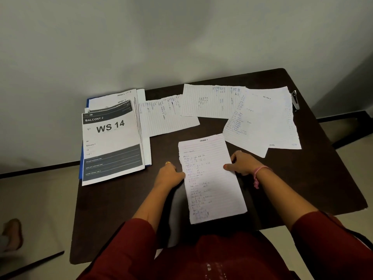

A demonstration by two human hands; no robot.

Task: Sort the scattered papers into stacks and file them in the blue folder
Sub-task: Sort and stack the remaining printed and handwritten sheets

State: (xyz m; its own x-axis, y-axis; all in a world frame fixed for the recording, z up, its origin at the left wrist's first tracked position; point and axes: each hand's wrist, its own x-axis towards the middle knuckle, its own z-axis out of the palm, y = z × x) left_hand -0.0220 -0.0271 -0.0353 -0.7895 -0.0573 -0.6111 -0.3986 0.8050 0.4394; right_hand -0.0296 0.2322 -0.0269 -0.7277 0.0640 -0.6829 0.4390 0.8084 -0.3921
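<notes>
- While both hands grip the handwritten sheet (210, 178), near centre of the table (323, 158): left hand (170, 175) pinching its left edge, right hand (242, 163) its right
- Square edges before stacking
- Carry left toward blue folder (81, 158) under printed stack (112, 144)

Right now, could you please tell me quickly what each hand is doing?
Left hand: fingers curled at the left edge of the handwritten sheet, pinching it.
Right hand: thumb on the sheet's right edge, gripping it.

blue folder (81, 158) mostly hidden, handwriting illegible
</notes>
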